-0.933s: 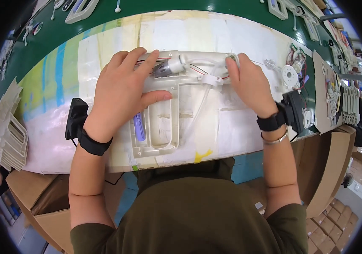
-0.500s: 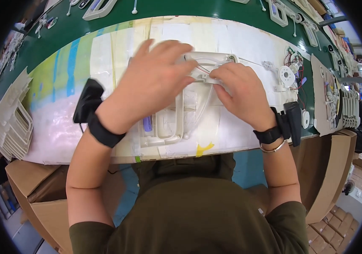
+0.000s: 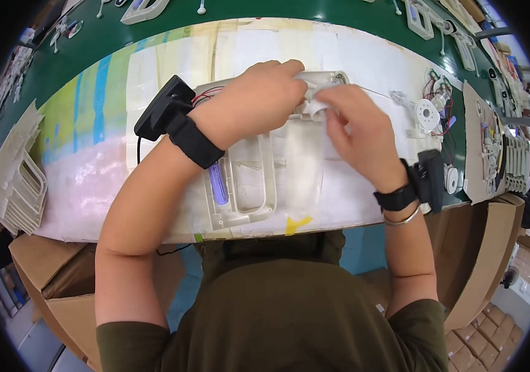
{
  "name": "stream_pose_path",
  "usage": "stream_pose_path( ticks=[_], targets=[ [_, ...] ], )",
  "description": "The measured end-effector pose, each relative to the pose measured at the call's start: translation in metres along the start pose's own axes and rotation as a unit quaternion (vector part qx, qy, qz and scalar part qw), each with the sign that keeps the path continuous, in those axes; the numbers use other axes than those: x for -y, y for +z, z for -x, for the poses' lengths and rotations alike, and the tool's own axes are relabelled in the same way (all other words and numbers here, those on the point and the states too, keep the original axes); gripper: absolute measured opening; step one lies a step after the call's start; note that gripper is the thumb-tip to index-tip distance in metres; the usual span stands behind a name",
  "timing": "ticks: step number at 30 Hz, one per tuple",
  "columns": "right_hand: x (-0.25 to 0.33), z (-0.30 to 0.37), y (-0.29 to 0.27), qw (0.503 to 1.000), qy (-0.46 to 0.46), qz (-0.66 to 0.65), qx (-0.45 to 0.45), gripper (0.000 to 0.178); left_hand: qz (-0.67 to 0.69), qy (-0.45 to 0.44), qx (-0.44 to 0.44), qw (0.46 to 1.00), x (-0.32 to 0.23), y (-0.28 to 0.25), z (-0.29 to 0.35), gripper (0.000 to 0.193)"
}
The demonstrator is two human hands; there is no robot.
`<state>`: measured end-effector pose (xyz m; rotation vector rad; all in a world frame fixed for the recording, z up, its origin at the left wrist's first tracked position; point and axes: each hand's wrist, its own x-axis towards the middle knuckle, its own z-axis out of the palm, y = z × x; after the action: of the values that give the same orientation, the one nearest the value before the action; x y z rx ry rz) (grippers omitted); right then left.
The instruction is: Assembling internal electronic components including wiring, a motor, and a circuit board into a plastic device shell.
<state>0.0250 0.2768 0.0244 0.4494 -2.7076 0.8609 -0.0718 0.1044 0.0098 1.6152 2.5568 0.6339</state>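
Note:
A white plastic housing shell (image 3: 270, 177) with a looped handle lies on the covered table in front of me. Inside the handle part is a purple-blue cylinder (image 3: 218, 184). Red wires (image 3: 206, 94) come out beside my left wrist. My left hand (image 3: 268, 93) is closed over the shell's upper arm, its fingertips hidden. Just right of it, my right hand (image 3: 361, 130) has fingers bent at a small white part (image 3: 315, 108) in the shell. Its fingertips are smeared by motion, and what they pinch is unclear.
Stacked white shells (image 3: 17, 177) stand at the left edge. A white round wheel with wired parts (image 3: 426, 115) lies to the right, near a cardboard sheet (image 3: 472, 142) bearing more parts. Open cardboard boxes (image 3: 60, 310) flank me below the table. More assemblies (image 3: 144, 9) lie across the green surface.
My left hand has shifted right and its fingers have curled in, uncovering red wires and more of the purple-blue cylinder. The clear tube that hung between my hands is out of sight.

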Motion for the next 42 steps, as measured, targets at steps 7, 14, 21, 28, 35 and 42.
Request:
stream_pose_path(
  ticks=[7,14,21,28,35,42],
  targets=[
    [0.008,0.002,-0.007,0.978,0.171,-0.106,-0.055,0.021,0.013,0.02,0.002,1.0,0.002,-0.003,0.001,0.008],
    [0.006,-0.005,-0.021,0.975,0.163,-0.153,0.017,0.022,0.029,-0.032,-0.002,0.999,-0.006,-0.008,0.001,0.006],
    [0.017,0.019,0.011,0.992,-0.017,0.124,-0.017,0.029,-0.014,0.009,0.007,1.0,-0.003,0.0,0.003,0.007],
    [0.009,0.021,0.021,0.973,-0.062,0.221,-0.031,0.04,-0.013,0.0,-0.004,1.0,-0.003,0.005,-0.001,0.009],
    [0.02,0.027,0.019,0.972,-0.057,0.227,0.027,0.041,-0.029,0.037,-0.062,0.997,-0.005,-0.004,0.012,0.011],
    [0.002,0.012,-0.019,0.974,0.114,0.072,-0.182,0.032,0.022,0.005,-0.158,0.987,-0.022,-0.016,0.015,0.024]
  ],
)
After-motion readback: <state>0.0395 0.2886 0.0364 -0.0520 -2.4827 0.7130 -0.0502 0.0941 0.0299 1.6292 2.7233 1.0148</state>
